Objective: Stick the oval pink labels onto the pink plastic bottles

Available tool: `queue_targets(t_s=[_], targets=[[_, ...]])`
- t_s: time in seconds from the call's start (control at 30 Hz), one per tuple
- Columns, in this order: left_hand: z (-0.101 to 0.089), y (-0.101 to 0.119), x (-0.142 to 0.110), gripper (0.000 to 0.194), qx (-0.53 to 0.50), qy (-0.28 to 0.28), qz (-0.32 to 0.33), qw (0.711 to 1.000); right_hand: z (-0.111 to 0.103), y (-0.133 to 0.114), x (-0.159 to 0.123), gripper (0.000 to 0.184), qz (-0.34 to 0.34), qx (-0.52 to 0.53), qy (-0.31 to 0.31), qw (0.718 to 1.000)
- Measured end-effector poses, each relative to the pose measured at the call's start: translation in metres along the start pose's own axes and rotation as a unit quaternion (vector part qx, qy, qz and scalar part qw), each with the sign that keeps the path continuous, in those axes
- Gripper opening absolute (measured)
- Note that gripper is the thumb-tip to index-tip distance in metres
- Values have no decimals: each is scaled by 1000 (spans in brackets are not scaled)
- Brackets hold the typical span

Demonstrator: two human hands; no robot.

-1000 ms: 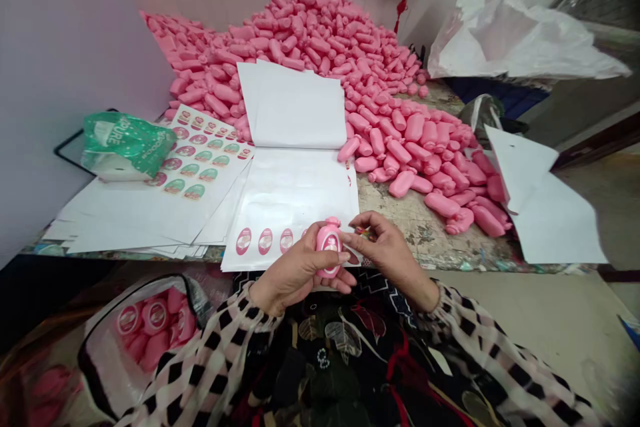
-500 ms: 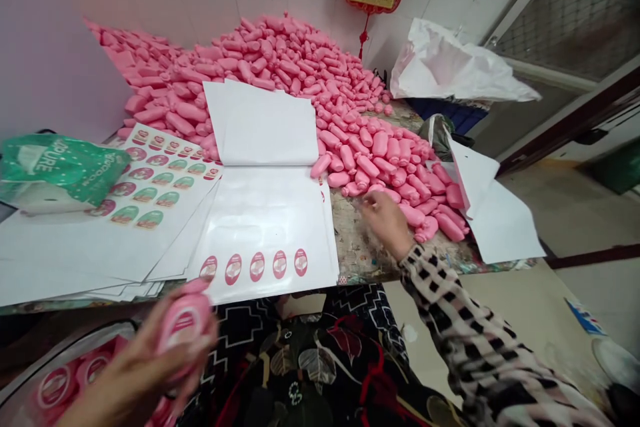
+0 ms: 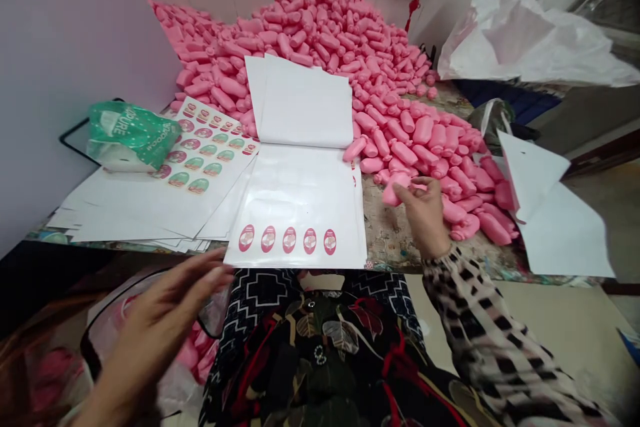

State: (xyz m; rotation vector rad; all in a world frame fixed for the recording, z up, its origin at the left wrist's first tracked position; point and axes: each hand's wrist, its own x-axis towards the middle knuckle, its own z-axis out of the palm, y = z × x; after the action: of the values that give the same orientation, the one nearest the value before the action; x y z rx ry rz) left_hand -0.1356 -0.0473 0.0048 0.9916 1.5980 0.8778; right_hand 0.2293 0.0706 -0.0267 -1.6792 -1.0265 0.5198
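My right hand point(image 3: 425, 210) is closed on a small pink bottle point(image 3: 397, 189) at the near edge of the heap of pink bottles point(image 3: 320, 47). My left hand point(image 3: 173, 310) holds nothing, its fingers stretched out, just below the table's front edge. Nearest to it lies a sticker sheet point(image 3: 295, 187) with a row of several oval pink stickers along its bottom edge. Below my left hand is a clear bag point(image 3: 120, 307) with pink bottles inside, partly hidden by my forearm.
More sticker sheets point(image 3: 150, 210) lie to the left, under a green plastic bag point(image 3: 133, 133). White paper point(image 3: 565, 227) hangs at the table's right end. A large white bag point(image 3: 525, 40) rests on a blue crate point(image 3: 505, 100). Wall tiles stand behind the heap.
My left hand has let go of the labelled pink bottle, and its fingers have straightened. My right hand has taken hold of a pink bottle. The view has turned left and down.
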Motion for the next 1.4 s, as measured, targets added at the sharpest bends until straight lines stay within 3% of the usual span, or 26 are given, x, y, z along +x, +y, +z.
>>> queue_targets(t_s=[0.07, 0.13, 0.17, 0.23, 0.33, 0.43, 0.5, 0.53, 0.57, 0.63, 0.7, 0.77, 0.9, 1.23, 1.4], targets=[[48, 15, 5, 43, -147, -93, -16, 985, 6, -21, -41, 42, 36, 109, -172, 978], [88, 22, 10, 48, -287, -189, -36, 938, 13, -39, -84, 40, 96, 161, -321, 928], [103, 23, 12, 46, -332, -236, -55, 912, 16, -46, -102, 40, 114, 177, -359, 909], [122, 21, 15, 37, -372, -278, -85, 882, 19, -53, -126, 35, 101, 192, -416, 883], [124, 18, 17, 28, -350, -265, -91, 894, 13, -51, -126, 33, 28, 145, -488, 860], [110, 22, 17, 36, -241, -233, -65, 940, 6, -39, -101, 26, -67, -21, -457, 887], [101, 26, 19, 36, -100, -179, 12, 979, 5, -30, -87, 30, -151, -165, -373, 900], [98, 26, 20, 33, -10, -154, 72, 985, 6, -27, -82, 30, -190, -227, -336, 894], [97, 26, 22, 30, 86, -137, 136, 977, 8, -24, -79, 27, -221, -275, -310, 883], [98, 25, 26, 31, 261, -129, 238, 927, 12, -21, -78, 23, -257, -333, -288, 860], [102, 22, 29, 35, 381, -127, 283, 871, 16, -20, -80, 21, -267, -360, -285, 847], [107, 21, 31, 36, 455, -109, 289, 835, 18, -20, -80, 21, -269, -375, -287, 839], [113, 21, 34, 36, 515, -89, 278, 806, 19, -21, -78, 21, -277, -381, -299, 830], [113, 20, 38, 43, 533, -84, 299, 787, 19, -27, -70, 23, -302, -381, -326, 811], [114, 18, 39, 42, 527, -87, 294, 793, 17, -26, -71, 22, -300, -366, -343, 812]])
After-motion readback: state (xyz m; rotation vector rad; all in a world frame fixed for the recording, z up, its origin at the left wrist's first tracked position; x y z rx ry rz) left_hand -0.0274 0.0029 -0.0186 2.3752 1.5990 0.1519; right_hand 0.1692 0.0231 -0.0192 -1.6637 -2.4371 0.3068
